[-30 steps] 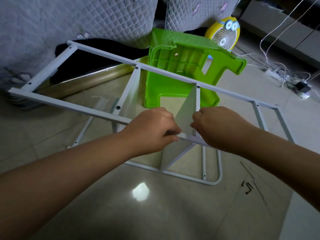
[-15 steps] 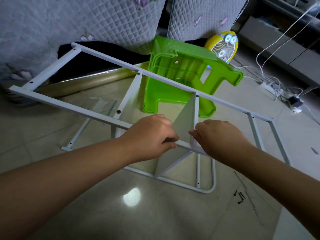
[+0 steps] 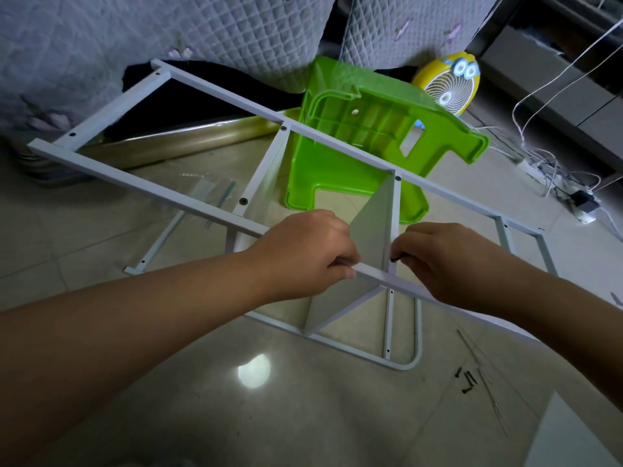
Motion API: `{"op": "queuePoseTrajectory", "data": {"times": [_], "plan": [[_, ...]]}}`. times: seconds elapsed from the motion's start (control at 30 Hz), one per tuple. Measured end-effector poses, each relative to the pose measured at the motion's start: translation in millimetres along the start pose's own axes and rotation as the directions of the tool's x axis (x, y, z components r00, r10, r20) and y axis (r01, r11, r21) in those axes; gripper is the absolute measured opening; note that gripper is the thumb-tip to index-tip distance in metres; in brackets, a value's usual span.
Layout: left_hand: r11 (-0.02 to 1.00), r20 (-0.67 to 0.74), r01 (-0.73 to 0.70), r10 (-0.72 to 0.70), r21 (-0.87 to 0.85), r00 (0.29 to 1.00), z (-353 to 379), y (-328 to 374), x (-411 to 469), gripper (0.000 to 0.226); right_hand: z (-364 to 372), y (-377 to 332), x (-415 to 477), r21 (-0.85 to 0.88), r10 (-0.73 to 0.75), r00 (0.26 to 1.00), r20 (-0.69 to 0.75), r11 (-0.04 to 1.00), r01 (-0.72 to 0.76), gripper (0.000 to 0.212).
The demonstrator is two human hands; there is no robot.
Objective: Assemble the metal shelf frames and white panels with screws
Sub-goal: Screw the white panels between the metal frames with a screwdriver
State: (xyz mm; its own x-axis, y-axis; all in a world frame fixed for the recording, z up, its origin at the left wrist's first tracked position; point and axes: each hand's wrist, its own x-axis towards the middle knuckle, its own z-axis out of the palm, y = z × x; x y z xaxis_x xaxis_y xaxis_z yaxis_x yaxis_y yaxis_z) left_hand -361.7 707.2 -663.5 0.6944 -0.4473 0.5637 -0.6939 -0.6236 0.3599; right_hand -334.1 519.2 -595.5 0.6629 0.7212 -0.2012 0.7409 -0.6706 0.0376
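A white metal shelf frame [image 3: 135, 178] stands tilted above the tiled floor, its long rails running from upper left to lower right. A white panel [image 3: 374, 224] sits upright between the rails near the middle, and a second panel [image 3: 266, 183] stands further left. My left hand [image 3: 303, 254] grips the near rail just left of the middle panel. My right hand [image 3: 448, 257] pinches a small black screw [image 3: 395, 258] at the near rail beside that panel. Another frame [image 3: 401, 365] lies on the floor underneath.
A green plastic stool [image 3: 364, 136] lies tipped behind the frame, with a yellow fan [image 3: 448, 85] beyond it. Loose black screws [image 3: 467, 380] lie on the floor at lower right. Cables and a power strip [image 3: 580, 203] are at the right. Quilted covers hang at the back.
My right hand has drawn back slightly from the panel edge, and the black screw now shows at its fingertips. My left hand keeps its grip on the near rail. The view has shifted slightly.
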Motion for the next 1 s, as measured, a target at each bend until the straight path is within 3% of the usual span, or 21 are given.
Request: {"op": "queuePoseTrajectory", "data": {"times": [0.07, 0.13, 0.33, 0.43, 0.53, 0.63, 0.77, 1.0], "plan": [[1.0, 0.004, 0.002, -0.002, 0.0, 1.0, 0, 0, 0, 0.015, -1, 2, 2, -0.054, -0.063, 0.998, 0.03, 0.996, 0.064, 0.02], [1.0, 0.005, 0.0, 0.0, 0.0, 1.0, 0, 0, 0, 0.015, 1, 5, 2, -0.086, -0.097, 0.995, -0.028, 0.992, 0.094, 0.027], [1.0, 0.008, 0.0, 0.0, -0.003, 1.0, 1, 0, -1, 0.016, 10, 3, -6, -0.175, -0.067, 0.994, -0.087, 0.983, 0.051, 0.032], [1.0, 0.008, 0.004, -0.003, -0.012, 1.0, 0, 0, -1, 0.016, 12, 2, -3, -0.113, -0.039, 0.993, -0.114, 0.993, 0.026, 0.028], [1.0, 0.004, 0.007, -0.007, -0.019, 1.0, 0, 0, -1, 0.016, 10, -2, 1, -0.002, 0.089, 0.993, -0.072, 0.996, -0.09, 0.01], [1.0, 0.002, 0.0, 0.0, -0.016, 1.0, 1, 0, -1, 0.016, 10, -6, -1, 0.076, 0.118, 0.984, -0.132, 0.991, -0.108, 0.018], [1.0, -0.003, -0.006, 0.006, -0.015, 1.0, 0, -1, -1, 0.016, 1, -14, 4, -0.133, 0.146, 0.989, 0.038, 0.981, -0.14, 0.019], [1.0, -0.012, -0.011, 0.011, -0.021, 1.0, 2, -1, -1, 0.017, -10, -19, 7, -0.306, 0.12, 0.978, 0.168, 0.95, -0.064, 0.019]]}}
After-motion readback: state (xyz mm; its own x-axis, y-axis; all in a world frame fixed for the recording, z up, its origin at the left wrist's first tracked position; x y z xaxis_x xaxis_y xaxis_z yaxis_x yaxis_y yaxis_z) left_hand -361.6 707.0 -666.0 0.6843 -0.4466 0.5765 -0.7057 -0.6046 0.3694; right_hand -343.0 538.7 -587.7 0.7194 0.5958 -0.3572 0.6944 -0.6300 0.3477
